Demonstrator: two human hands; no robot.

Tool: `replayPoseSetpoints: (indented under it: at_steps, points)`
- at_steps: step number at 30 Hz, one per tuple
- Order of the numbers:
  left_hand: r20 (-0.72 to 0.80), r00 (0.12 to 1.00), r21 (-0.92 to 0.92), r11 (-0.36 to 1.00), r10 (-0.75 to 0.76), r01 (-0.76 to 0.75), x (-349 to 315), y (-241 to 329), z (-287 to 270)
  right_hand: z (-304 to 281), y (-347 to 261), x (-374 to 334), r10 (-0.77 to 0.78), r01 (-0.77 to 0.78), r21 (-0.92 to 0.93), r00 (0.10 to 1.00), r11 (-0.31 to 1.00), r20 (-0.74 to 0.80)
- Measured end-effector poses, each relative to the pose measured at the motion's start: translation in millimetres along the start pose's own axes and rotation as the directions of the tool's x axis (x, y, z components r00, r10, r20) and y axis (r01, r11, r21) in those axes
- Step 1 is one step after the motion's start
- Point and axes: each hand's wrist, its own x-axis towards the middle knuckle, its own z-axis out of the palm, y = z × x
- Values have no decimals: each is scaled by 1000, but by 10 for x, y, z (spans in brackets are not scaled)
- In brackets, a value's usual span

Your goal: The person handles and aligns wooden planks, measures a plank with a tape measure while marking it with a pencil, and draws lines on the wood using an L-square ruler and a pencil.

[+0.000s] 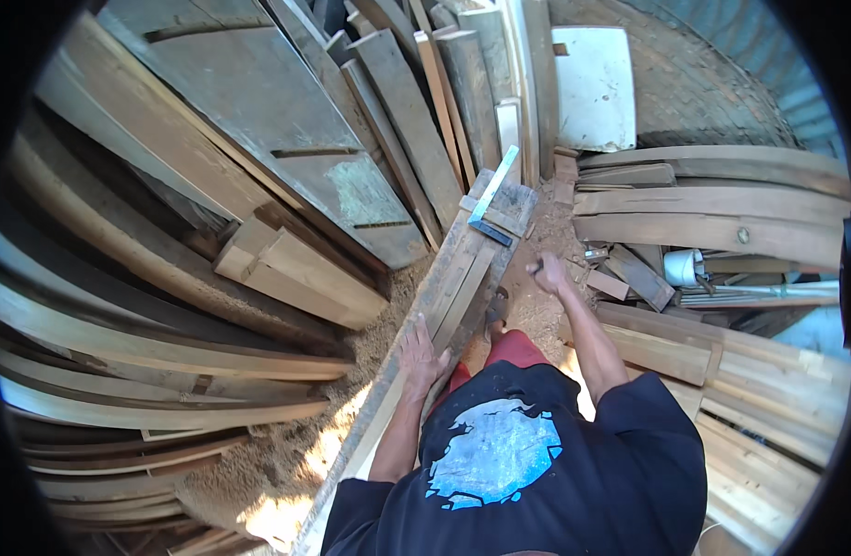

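A long narrow wooden beam point(444, 287) runs away from my body, with a lighter strip of wood along its top. My left hand point(423, 354) rests flat on it, fingers spread, near its close part. At the beam's far end a try square point(495, 193), with a bright metal blade and a dark stock, lies across a short crosspiece. My right hand point(550, 274) is in the air to the right of the beam, apart from it. Its fingers are closed around a small dark thing point(535, 268), too small to make out.
Stacked boards point(194, 269) crowd the left, and upright planks point(388, 102) lean at the back. More boards point(712, 208) are piled on the right, near a white cup-like container point(683, 267). Sawdust point(258, 463) covers the floor. A white panel point(597, 88) stands behind.
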Motion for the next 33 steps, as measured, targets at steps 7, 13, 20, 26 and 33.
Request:
replayPoseSetpoints:
  at_steps: [7, 13, 20, 26, 33]
  points:
    - [-26, 981, 166, 967, -193, 195, 737, 652, 177, -227, -370, 1496, -105, 103, -28, 993, 994, -57]
    - [-71, 985, 110, 980, -158, 165, 791, 647, 231, 19, -631, 1844, -84, 72, -134, 993, 988, -85]
    - [-139, 982, 110, 983, -131, 146, 793, 641, 245, 122, -765, 1781, -22, 4, -191, 995, 982, -95]
    - [-99, 981, 88, 981, -167, 176, 856, 682, 154, 216, -763, 1819, -28, -1, -252, 994, 968, -110]
    - [-91, 979, 46, 981, -183, 188, 842, 679, 90, 355, -708, 1816, -85, 27, -290, 978, 957, -191]
